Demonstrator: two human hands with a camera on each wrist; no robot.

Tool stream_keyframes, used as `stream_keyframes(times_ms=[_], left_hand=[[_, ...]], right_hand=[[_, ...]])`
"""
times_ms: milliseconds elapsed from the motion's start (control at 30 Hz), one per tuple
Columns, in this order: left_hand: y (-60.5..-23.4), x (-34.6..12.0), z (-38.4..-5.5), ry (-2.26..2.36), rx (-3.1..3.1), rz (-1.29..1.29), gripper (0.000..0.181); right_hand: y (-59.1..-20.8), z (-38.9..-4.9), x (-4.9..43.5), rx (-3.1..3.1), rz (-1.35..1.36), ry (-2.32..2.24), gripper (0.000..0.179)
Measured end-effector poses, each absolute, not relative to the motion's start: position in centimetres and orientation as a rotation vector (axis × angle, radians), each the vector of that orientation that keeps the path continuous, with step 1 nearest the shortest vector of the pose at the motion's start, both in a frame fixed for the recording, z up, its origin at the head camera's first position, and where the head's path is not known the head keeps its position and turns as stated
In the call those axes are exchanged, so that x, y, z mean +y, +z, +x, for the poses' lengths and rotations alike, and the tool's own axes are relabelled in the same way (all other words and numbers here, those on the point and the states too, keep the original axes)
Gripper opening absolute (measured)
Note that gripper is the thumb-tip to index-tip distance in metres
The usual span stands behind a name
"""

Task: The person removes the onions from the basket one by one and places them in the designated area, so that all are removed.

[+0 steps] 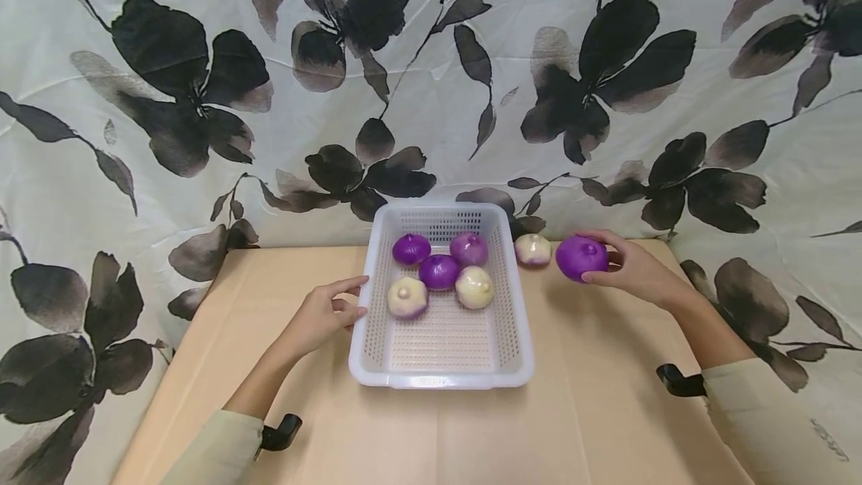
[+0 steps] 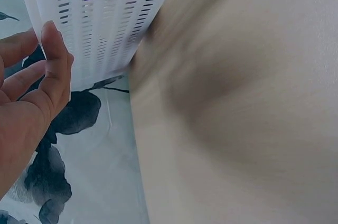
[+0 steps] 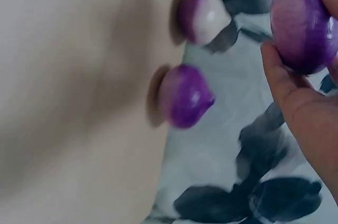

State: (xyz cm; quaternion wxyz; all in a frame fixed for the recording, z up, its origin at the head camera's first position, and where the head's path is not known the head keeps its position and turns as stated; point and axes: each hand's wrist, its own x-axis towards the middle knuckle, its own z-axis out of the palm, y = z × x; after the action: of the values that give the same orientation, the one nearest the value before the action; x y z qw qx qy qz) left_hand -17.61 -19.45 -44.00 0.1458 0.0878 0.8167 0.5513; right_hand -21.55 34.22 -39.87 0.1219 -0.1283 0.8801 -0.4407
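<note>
My right hand (image 1: 629, 264) holds a purple onion (image 1: 581, 258) above the table, right of a white plastic basket (image 1: 441, 380). In the right wrist view, thumb and fingers curve round that onion (image 3: 301, 26). Below it on the table are a white-and-purple onion (image 3: 203, 17) and another purple onion (image 3: 185, 97); the latter is hidden behind the held onion and hand in the head view. My left hand (image 1: 323, 316) touches the basket's left rim with its fingertips, fingers loosely bent. Inside the basket lie purple onions (image 1: 439, 272) and pale onions (image 1: 407, 298), several in all.
The basket stands on a tan table (image 1: 296, 410), near its far edge. A white cloth with dark flowers (image 1: 471, 133) hangs behind and at both sides. Another view of the white-and-purple onion (image 1: 533, 250) shows it close to the basket's right wall.
</note>
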Motion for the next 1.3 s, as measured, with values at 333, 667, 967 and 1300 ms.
stream_keyframes(times_ms=[333, 667, 967, 1300], left_hand=[[-44.0, -19.6, -17.6, 1.584, 2.347, 0.252, 0.060], [-44.0, -19.5, -17.7, 1.604, 2.328, 0.264, 0.060], [-44.1, -19.3, -17.8, 1.605, 2.320, 0.286, 0.060], [-44.0, -19.6, -17.8, 1.594, 2.323, 0.277, 0.060]], right_hand=[[-42.5, -22.8, 38.2, 2.769, -0.088, -1.290, 0.083], [-45.5, -24.0, 41.3, 2.806, 0.287, -1.354, 0.087], [-48.5, -24.9, 42.7, 2.835, 0.518, -1.345, 0.084], [-50.1, -25.7, 42.5, 2.760, 0.628, -1.325, 0.082]])
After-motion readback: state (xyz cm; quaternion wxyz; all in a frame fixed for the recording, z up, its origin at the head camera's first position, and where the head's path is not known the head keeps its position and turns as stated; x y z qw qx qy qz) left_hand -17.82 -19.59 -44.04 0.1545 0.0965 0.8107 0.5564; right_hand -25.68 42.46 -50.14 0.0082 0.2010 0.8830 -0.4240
